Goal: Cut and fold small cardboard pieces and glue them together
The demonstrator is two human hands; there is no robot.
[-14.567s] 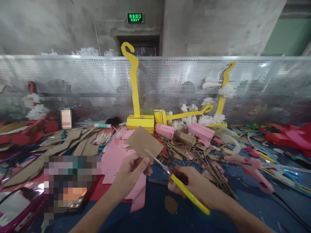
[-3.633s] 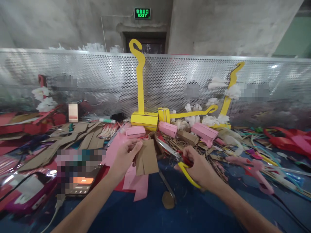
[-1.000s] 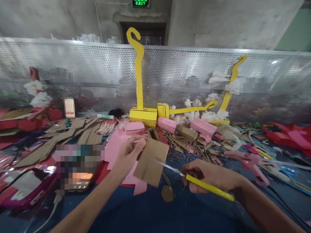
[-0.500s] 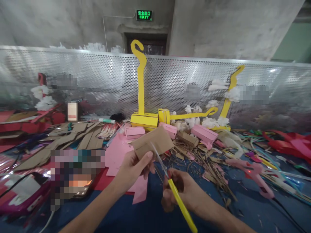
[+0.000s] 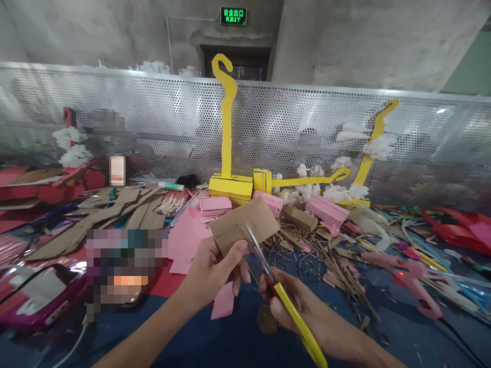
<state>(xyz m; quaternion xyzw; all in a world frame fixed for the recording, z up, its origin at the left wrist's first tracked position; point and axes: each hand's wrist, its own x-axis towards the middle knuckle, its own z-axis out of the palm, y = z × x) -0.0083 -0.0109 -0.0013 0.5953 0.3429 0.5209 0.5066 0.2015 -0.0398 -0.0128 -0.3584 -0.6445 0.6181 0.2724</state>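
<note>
A flat piece of brown cardboard [image 5: 245, 221] is pinched in my left hand [image 5: 220, 271], the thumb lying over its lower edge. My right hand [image 5: 293, 301] grips scissors [image 5: 295, 317] with yellow handles. One blade lies across the face of the cardboard and the other passes beneath it, so the blades are apart around the piece. Beyond the cardboard stands a yellow paper base [image 5: 230, 187] with a tall hooked strip [image 5: 226, 128] rising from it. Below my right hand lies a small brown piece [image 5: 267, 320] on the blue table.
Pink paper sheets [image 5: 187, 240] lie left of my hands, with cardboard strips [image 5: 76, 225] further left. Thin cardboard scraps [image 5: 341, 271] and a pink glue gun [image 5: 410, 278] with a cord are on the right. A perforated metal panel [image 5: 153, 122] closes off the back.
The view has shifted slightly, moving the scene a little. My left hand still holds the cardboard with the scissors around it. The small brown piece below my right hand now shows more clearly.
</note>
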